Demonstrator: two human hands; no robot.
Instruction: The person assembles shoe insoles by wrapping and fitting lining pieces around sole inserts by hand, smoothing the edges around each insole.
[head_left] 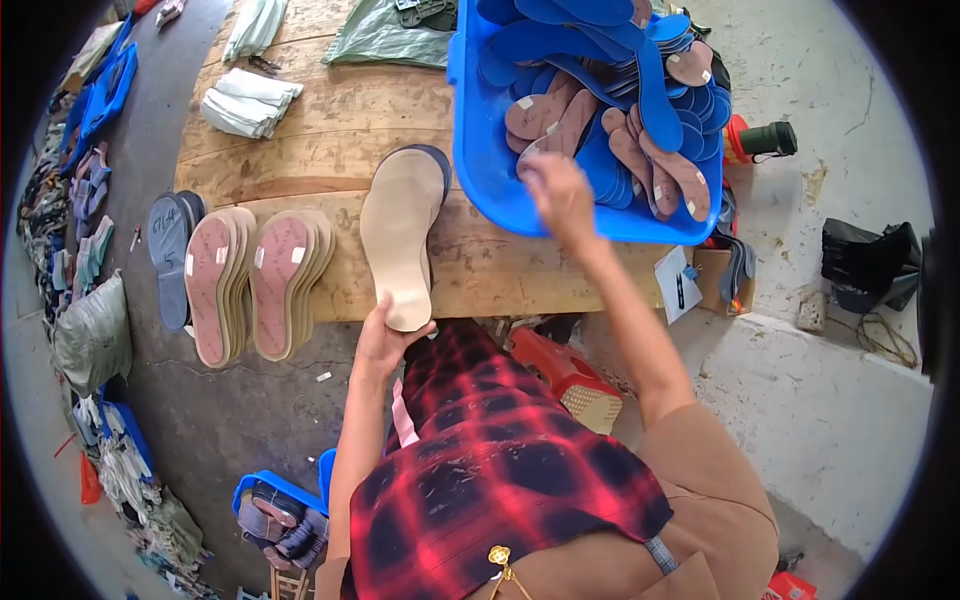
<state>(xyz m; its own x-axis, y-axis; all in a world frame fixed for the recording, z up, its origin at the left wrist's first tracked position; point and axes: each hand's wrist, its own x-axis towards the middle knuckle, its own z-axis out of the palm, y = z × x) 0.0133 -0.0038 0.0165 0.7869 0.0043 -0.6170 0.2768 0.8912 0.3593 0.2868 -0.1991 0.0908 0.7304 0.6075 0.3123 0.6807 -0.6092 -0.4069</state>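
My left hand (378,345) is closed round the heel end of a beige insole (396,230) at the table's front edge. A dark, sole-shaped piece (440,175) shows from under that insole along its right side. Over the front rim of a blue basin (590,222) is my right hand (562,195), its fingers curled and blurred by motion. Its fingertips are beside pinkish-brown insoles (545,118) in the basin; I cannot tell whether they hold one. Blue insoles (655,90) lie heaped around these.
Two stacks of beige insoles with pink tops (210,290) (285,262) overhang the wooden table's (500,275) left front edge, beside dark soles (170,260). White bundles (250,100) and a green bag (385,35) lie farther back. A red stool (565,375) stands below the table.
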